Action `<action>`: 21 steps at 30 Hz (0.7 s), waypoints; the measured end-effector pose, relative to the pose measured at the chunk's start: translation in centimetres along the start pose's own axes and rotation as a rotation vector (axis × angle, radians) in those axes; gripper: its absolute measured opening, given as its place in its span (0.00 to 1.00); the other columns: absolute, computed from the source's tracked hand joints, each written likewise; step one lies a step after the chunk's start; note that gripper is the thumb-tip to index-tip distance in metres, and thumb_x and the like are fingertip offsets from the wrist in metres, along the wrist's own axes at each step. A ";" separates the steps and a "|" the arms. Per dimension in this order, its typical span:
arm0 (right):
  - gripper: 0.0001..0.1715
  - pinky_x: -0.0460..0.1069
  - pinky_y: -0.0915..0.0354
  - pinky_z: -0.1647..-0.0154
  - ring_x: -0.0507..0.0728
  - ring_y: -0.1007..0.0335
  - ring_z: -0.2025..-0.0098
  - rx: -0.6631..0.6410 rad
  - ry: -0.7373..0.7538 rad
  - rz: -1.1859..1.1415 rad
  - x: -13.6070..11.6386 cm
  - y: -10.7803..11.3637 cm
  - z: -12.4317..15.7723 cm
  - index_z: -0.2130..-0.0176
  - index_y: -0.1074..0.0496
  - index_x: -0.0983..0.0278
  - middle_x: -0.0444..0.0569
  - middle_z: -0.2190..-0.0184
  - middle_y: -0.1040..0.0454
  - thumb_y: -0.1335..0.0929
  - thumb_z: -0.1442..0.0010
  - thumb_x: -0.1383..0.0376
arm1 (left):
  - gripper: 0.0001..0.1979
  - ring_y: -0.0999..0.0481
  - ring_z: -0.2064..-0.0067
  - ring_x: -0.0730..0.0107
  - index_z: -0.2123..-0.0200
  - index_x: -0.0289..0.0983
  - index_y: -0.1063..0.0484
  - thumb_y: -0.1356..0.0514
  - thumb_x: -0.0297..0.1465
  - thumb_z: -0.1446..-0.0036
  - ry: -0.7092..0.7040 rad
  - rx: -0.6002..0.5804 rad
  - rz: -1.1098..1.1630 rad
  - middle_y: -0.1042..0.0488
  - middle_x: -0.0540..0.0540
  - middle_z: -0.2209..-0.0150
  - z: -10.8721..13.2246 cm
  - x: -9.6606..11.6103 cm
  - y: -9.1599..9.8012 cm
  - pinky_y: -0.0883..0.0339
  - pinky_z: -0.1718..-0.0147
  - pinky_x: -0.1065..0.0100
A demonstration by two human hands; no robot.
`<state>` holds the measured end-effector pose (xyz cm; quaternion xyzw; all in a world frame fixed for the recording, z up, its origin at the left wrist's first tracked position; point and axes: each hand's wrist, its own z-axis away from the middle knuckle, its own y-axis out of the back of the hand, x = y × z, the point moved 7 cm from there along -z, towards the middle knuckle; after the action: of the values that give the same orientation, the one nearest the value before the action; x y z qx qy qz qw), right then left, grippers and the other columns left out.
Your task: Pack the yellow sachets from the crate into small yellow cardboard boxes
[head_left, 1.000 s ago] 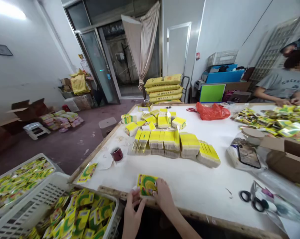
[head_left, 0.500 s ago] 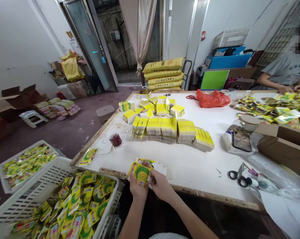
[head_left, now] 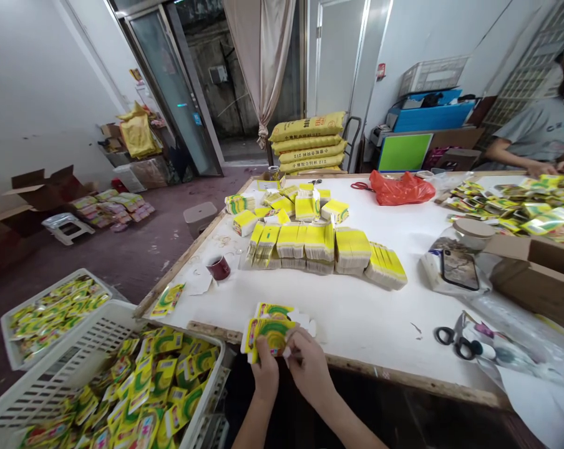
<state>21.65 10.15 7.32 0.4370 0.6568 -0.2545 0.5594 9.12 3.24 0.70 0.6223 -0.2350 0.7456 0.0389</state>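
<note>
Just over the table's near edge, my left hand (head_left: 265, 368) grips yellow-and-green printed cards (head_left: 271, 335), its thumb lying across the front one. My right hand (head_left: 307, 362) pinches the right edge of the same front card, fingers curled together. Behind them on the tabletop lies another printed card (head_left: 277, 309) with white pieces beside it. Stacks of yellow cards (head_left: 291, 240) stand in a row farther in, with looser bundles behind. Left of my hands a single packet (head_left: 168, 299) rests near the table corner.
A white crate (head_left: 118, 312) full of yellow packets stands at the left, a second tray (head_left: 5, 337) beyond it. On the table are a dark red mug (head_left: 218, 268), scissors (head_left: 455, 343), a phone (head_left: 460, 270), an open carton (head_left: 534, 268) and a red bag (head_left: 401, 188). Another person (head_left: 539, 146) sits at the far right.
My left thumb has come across the front of the card, which is tilted differently. My right hand stays at its right edge, slightly lower. The view has shifted a little.
</note>
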 end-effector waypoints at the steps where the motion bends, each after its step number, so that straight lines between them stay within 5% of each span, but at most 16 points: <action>1: 0.08 0.49 0.43 0.66 0.56 0.39 0.66 0.016 0.063 0.055 -0.6 0.3 0.0 0.75 0.41 0.61 0.46 0.71 0.35 0.38 0.52 0.74 | 0.23 0.23 0.54 0.56 0.63 0.37 0.25 0.38 0.50 0.49 -0.012 0.000 -0.021 0.21 0.42 0.64 0.2 -0.2 0.2 0.27 0.59 0.62; 3: 0.08 0.49 0.43 0.65 0.56 0.40 0.65 -0.014 0.080 0.048 -0.9 0.6 -0.1 0.73 0.39 0.61 0.47 0.70 0.34 0.38 0.51 0.74 | 0.24 0.24 0.50 0.55 0.62 0.37 0.24 0.38 0.52 0.51 -0.018 -0.032 -0.008 0.21 0.41 0.61 0.5 0.0 0.0 0.27 0.55 0.62; 8: 0.13 0.46 0.45 0.71 0.51 0.44 0.72 -0.148 -0.166 -0.390 0.9 0.0 -0.5 0.65 0.37 0.61 0.41 0.71 0.39 0.31 0.51 0.66 | 0.30 0.25 0.48 0.54 0.55 0.35 0.24 0.38 0.54 0.51 0.118 -0.259 0.191 0.21 0.38 0.56 1.3 1.5 -3.3 0.28 0.52 0.59; 13: 0.17 0.47 0.44 0.67 0.51 0.42 0.68 -0.219 -0.227 -0.530 0.9 -1.5 0.6 0.64 0.38 0.61 0.41 0.69 0.38 0.28 0.51 0.64 | 0.27 0.21 0.64 0.62 0.64 0.35 0.24 0.34 0.52 0.56 0.307 -0.232 0.395 0.22 0.43 0.66 2.0 2.2 -4.5 0.26 0.61 0.62; 18: 0.21 0.46 0.45 0.66 0.51 0.43 0.66 -0.279 -0.270 -0.505 0.9 -2.6 1.6 0.60 0.37 0.61 0.42 0.67 0.37 0.28 0.52 0.65 | 0.25 0.33 0.78 0.75 0.75 0.37 0.32 0.33 0.53 0.58 0.271 -0.197 0.500 0.34 0.53 0.79 1.5 3.7 -4.7 0.33 0.75 0.72; 21: 0.23 0.46 0.47 0.69 0.51 0.45 0.69 -0.291 -0.274 -0.519 1.2 -2.6 1.2 0.60 0.37 0.61 0.41 0.69 0.37 0.26 0.54 0.64 | 0.31 0.34 0.78 0.75 0.77 0.37 0.33 0.37 0.61 0.61 0.257 -0.146 0.378 0.35 0.53 0.80 1.0 3.3 -4.2 0.34 0.75 0.70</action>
<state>20.04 8.22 5.46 0.1322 0.6945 -0.3485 0.6155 10.80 5.76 5.23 0.4626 -0.3937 0.7939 -0.0271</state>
